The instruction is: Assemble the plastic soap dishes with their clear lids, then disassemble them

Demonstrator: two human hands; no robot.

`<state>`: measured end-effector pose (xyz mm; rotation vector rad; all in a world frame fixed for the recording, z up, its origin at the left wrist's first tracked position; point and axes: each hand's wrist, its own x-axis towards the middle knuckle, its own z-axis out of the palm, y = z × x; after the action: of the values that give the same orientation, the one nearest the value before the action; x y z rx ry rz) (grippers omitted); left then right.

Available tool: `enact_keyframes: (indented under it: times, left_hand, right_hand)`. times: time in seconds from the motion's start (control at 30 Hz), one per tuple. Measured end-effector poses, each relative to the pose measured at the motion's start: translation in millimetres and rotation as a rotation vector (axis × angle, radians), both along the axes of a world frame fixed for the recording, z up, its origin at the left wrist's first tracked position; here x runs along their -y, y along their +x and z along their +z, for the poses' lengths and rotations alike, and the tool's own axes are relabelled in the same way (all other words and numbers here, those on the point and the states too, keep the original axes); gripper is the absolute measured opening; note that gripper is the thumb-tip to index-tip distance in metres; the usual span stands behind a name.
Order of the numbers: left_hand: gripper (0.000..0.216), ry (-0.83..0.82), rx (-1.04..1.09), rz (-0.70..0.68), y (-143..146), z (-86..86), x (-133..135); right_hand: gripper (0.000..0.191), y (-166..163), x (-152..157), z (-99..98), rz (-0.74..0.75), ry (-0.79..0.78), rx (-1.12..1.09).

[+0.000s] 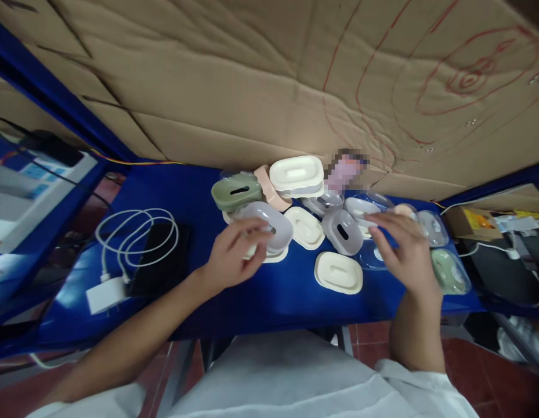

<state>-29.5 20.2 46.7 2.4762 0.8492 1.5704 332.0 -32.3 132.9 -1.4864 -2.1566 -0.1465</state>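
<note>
Left hand point(232, 255) curled around grey case point(273, 223) at mid blue desk point(273, 299), seemingly gripping it. Right hand point(406, 252) open, fingertips touching clear-lidded case point(360, 207) near back edge.

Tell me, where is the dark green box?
In the head view, the dark green box sits at the pile's back left on the blue table, behind the grey box the left hand touches and left of a cream box.

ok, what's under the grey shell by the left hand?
The edge of a cream tray peeks out beneath the grey shell. The left hand and the shell cover the rest.
</note>
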Motion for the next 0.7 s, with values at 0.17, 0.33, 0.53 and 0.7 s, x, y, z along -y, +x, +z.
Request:
enact_keyframes:
  times: [0.17, 0.33, 0.53, 0.7]
  left_hand:
    - [0.023, 0.133, -0.402, -0.303, 23.6, -2.2, 34.0]
    - [0.054, -0.077, -0.628, -0.553, 52.8, -24.2, 57.4]
    - [0.062, -0.137, -0.719, -0.566, 62.4, -38.8, 64.2]
    - [0.046, -0.193, -0.672, -0.604, 58.3, -30.1, 69.5]
  right_hand:
    - [0.034, 68.5, 84.9, -94.1, -0.414, 0.048, 0.028]
    - [0.050, 110.5, 137.7, -141.4, -0.630, -0.051, 0.071]
    - [0.076, 171.6, 124.3, -141.8, -0.972, 0.119, 0.042]
    - [0.074, 219.7, 119.8, -152.3, -1.152, 0.161, -0.139]
